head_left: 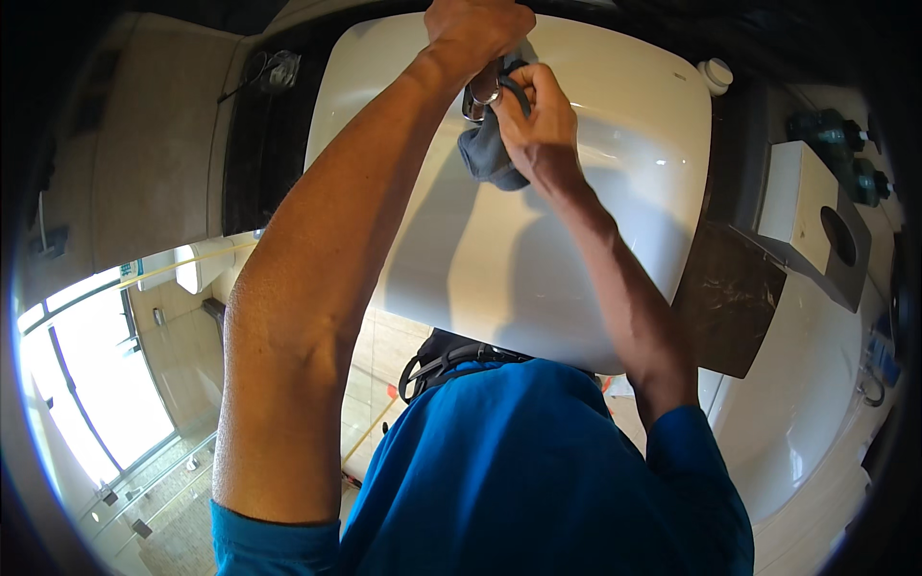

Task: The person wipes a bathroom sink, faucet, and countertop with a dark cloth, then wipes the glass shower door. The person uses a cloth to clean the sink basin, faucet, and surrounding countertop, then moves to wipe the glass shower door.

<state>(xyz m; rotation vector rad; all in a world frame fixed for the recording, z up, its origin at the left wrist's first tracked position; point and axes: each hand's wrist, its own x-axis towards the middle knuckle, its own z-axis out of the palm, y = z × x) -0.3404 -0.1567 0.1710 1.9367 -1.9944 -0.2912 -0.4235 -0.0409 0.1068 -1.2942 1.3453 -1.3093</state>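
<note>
A chrome faucet [481, 96] stands at the far side of a white washbasin [615, 58]. My right hand [545, 120] is closed on a dark grey cloth [492, 158], pressing it against the faucet's right side. Part of the cloth hangs below the spout over the basin. At the top edge of the view, my left hand [477, 31] is curled over the back of the faucet. A bit of grey cloth shows just beneath it, but what its fingers grip is hidden.
A box with a round opening [812, 206] sits on the dark counter [735, 288] at right, near greenish bottles [826, 134]. A small white jar [715, 76] stands by the basin's far right corner. A white bathtub [797, 413] lies beyond. Clear wrapping [280, 70] rests at far left.
</note>
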